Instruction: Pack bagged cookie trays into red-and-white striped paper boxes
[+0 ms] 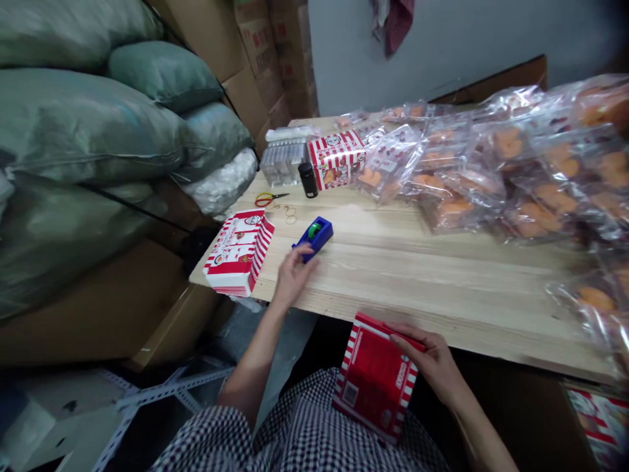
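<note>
My left hand (293, 274) reaches over the wooden table (432, 288) to the near end of a blue tape dispenser (314, 237) with a green roll, its fingers curled at the dispenser's tip. My right hand (428, 360) grips the top edge of a red-and-white striped box (374, 379) resting on my lap in front of the table edge. A stack of the same striped boxes, folded flat (239, 251), lies at the table's left corner beside my left hand.
Many clear bags of orange items (511, 177) cover the table's right and back. An upright striped box (337, 159), a black cylinder (308, 179), clear containers (284, 160), scissors (270, 198) and rubber bands (289, 213) sit at the back left. Green sacks (88, 131) and cartons stand left.
</note>
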Tool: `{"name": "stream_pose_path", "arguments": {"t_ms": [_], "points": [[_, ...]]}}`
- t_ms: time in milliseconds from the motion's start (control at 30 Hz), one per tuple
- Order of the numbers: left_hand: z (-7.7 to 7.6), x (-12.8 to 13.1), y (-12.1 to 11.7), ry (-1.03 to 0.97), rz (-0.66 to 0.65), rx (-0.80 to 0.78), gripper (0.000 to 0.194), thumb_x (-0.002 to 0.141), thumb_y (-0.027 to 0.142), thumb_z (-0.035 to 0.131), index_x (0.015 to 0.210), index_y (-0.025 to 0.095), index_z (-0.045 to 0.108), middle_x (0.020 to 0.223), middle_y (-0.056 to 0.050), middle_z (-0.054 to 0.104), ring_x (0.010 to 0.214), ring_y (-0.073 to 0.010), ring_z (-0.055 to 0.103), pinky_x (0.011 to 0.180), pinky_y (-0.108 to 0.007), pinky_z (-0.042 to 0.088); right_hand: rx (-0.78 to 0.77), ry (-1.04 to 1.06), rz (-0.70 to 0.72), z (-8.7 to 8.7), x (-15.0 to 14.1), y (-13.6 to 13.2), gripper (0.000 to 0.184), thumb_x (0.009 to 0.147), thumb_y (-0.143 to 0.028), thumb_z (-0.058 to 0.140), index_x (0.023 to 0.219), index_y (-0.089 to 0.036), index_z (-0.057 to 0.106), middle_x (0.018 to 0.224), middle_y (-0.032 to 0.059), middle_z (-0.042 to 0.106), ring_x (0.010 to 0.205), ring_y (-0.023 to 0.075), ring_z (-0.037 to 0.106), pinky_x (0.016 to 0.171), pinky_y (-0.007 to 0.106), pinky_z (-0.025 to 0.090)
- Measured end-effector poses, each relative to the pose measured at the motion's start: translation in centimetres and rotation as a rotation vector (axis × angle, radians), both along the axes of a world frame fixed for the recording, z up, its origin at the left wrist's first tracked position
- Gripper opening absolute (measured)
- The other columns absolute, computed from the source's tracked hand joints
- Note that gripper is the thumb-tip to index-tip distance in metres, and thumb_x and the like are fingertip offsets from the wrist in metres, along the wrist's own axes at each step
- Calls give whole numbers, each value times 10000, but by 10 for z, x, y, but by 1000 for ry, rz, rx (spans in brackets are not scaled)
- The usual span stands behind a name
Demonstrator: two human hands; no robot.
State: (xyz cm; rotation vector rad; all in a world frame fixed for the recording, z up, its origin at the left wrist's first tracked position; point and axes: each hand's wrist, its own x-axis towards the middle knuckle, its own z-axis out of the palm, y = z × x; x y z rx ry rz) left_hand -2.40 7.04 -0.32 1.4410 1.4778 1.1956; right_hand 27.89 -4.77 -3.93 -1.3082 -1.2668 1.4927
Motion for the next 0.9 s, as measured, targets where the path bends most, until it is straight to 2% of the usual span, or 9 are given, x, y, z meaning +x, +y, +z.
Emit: {"name": "stream_pose_path", "arguments": {"t_ms": [33,67,200,300,467,533,600,700,900], "points": [[2,-12,16,65,139,5,275,828,338,703,1064,201,670,1411,-121,576,1361,-277,474,1109,-427,384,-6,7,-8,0,2,-1,285,838,-459,742,1078,-311,789,1147,73,763,1098,327,699,1020,538,524],[3,-23,31,91,199,-50,232,808,334,709,991,195,680,1373,-116,600,1359,-285,464,1090,-415,396,-7,11,-17,0,3,-2,283,831,-453,750,1075,-314,789,1147,72,762,1098,327,700,1017,530,530],[-2,-45,69,56,150,-194,187,728,328,744,703,157,673,885,-89,732,994,-272,655,837,-340,514,35,4,-77,12,7,-5,242,810,-433,770,1014,-308,805,1124,74,770,1080,322,710,972,489,568],[-10,-46,77,-8,100,-260,220,667,315,786,618,140,662,748,-73,715,759,-215,654,684,-299,498,111,-20,-171,34,15,-6,227,811,-409,774,1007,-298,799,1150,71,760,1095,308,703,968,461,575],[-17,-46,77,-154,104,-273,298,589,363,849,610,128,667,902,-119,749,754,-205,657,672,-314,490,381,-69,-432,80,14,7,221,830,-314,771,1049,-287,777,1181,54,741,1101,272,692,1001,439,553],[-17,-49,73,-211,109,-256,351,573,421,856,648,126,681,984,-143,749,810,-224,670,690,-326,505,506,-94,-454,91,4,19,216,845,-282,755,1060,-278,773,1182,58,737,1105,271,687,1021,455,533],[-17,-52,68,-263,100,-232,406,579,474,845,720,121,704,1076,-167,738,871,-241,680,720,-339,524,591,-99,-407,93,-8,31,210,870,-259,725,1075,-272,766,1203,67,726,1119,278,678,1033,475,515],[-23,-57,57,-313,77,-190,431,615,505,815,769,117,710,1203,-191,702,959,-247,687,806,-359,538,636,-102,-333,84,-20,46,214,905,-239,676,1102,-276,751,1240,72,708,1141,282,668,1031,485,504],[-49,-59,41,-253,136,-103,366,669,457,791,774,116,710,1276,-208,671,1110,-268,654,967,-380,479,717,-235,-200,75,-27,53,266,944,-193,626,1171,-300,714,1291,63,675,1171,262,649,1016,456,510]]}}
